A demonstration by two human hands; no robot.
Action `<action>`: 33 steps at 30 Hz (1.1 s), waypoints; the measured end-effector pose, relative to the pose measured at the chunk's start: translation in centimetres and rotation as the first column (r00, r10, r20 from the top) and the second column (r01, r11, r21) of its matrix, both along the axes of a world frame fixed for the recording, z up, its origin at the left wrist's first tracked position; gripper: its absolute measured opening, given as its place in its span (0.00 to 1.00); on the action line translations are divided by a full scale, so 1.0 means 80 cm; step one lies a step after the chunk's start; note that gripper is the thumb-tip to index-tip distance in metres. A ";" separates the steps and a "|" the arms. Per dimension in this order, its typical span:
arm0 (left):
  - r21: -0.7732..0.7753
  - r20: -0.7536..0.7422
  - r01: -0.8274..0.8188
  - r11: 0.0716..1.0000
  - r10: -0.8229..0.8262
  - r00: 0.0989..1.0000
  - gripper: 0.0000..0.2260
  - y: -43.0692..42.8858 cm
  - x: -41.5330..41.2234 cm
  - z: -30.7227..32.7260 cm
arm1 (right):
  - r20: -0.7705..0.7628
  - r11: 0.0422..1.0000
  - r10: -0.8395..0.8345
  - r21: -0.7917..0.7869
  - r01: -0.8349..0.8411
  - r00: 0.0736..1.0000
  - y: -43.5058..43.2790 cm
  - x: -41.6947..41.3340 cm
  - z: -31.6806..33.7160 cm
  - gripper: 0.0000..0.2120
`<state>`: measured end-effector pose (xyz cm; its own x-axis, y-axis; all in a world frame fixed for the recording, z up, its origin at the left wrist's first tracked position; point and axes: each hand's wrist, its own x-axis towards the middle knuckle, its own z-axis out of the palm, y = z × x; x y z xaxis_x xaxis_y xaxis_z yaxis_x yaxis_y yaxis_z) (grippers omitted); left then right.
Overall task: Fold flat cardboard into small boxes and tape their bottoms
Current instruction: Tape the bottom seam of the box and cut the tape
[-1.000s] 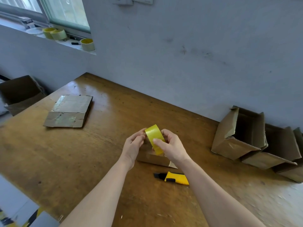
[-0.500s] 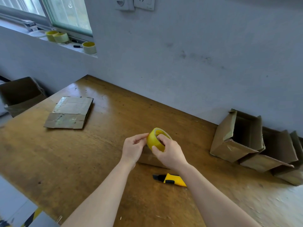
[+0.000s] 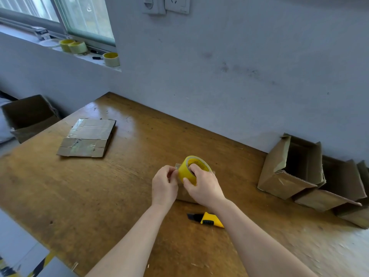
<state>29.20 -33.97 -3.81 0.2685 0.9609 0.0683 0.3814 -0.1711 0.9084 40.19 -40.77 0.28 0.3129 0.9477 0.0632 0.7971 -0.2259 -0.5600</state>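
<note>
Wooden worktable (image 3: 89, 206) set against a grey wall, with spare tape rolls (image 3: 74, 47) on the window sill, far left. Near the middle of the table: yellow tape roll (image 3: 186, 173) held just above a small cardboard box (image 3: 183, 195), mostly hidden behind both hands. Right hand (image 3: 203, 186) curled round the roll, fingers hooked through the core, thumb on the outer face. Left hand (image 3: 164, 184) pinching at the roll's left rim, apparently at the free end; end itself too small to confirm. Judged step: peeling a starting length for the box bottom. Expect the roll to be light and rigid, smooth outside, sticky on the underside of any freed strip. Grip through the core for control; take the free end by its corner between thumb and forefinger, and keep the strip taut to stop it curling back onto itself. Expect the box to be light, thin-walled and easily crushed or pushed about; hold down at the closed flaps, not by the side walls. Yellow utility knife (image 3: 209, 220) on the table near the right forearm, within reach for cutting. Flat cardboard stack (image 3: 87, 136) far left; folded boxes (image 3: 279, 176) on their sides along the wall, right.
</note>
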 end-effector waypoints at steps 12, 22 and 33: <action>0.258 0.041 0.001 0.966 -0.012 0.999 0.06 -0.012 0.005 0.015 | -0.154 0.999 -0.050 0.008 0.052 0.987 -0.004 0.006 0.002 0.05; 0.079 0.104 0.077 0.994 -0.085 0.991 0.11 -0.008 0.019 0.038 | -0.582 0.973 -0.169 0.031 0.229 0.795 -0.008 0.018 0.025 0.02; 0.359 -0.049 0.180 0.916 -0.174 0.983 0.12 0.002 0.018 0.055 | -0.713 0.964 -0.116 0.087 0.252 0.692 -0.009 0.016 0.030 0.02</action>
